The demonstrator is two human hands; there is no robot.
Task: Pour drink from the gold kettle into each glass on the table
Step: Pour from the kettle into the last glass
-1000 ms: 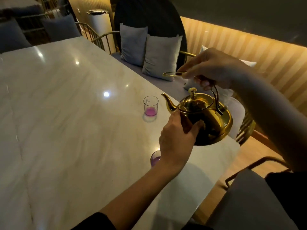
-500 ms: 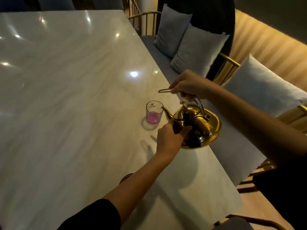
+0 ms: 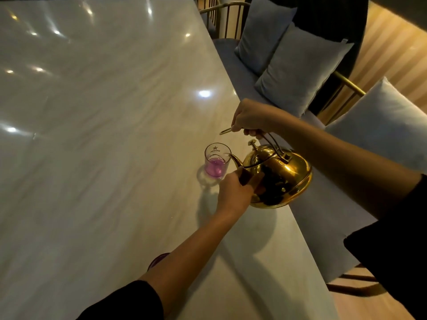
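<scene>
While our right hand [image 3: 250,117] grips the gold kettle [image 3: 280,179] handle, our left hand [image 3: 235,189] cups its body, seemingly pouring into the glass [image 3: 217,163].

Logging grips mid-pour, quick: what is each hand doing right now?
Left hand: closed against the side of the gold kettle, steadying it.
Right hand: closed on the kettle's handle, holding it up.

Looks like a restaurant or lounge, dimly lit. There's a big glossy marble table [image 3: 97,135] catching ceiling-light reflections, a long bench seat [image 3: 233,72] with grey cushions [image 3: 300,72], gold metal chair frames [image 3: 346,86], and a warm backlit slatted wall panel [image 3: 392,54] behind it.
</scene>
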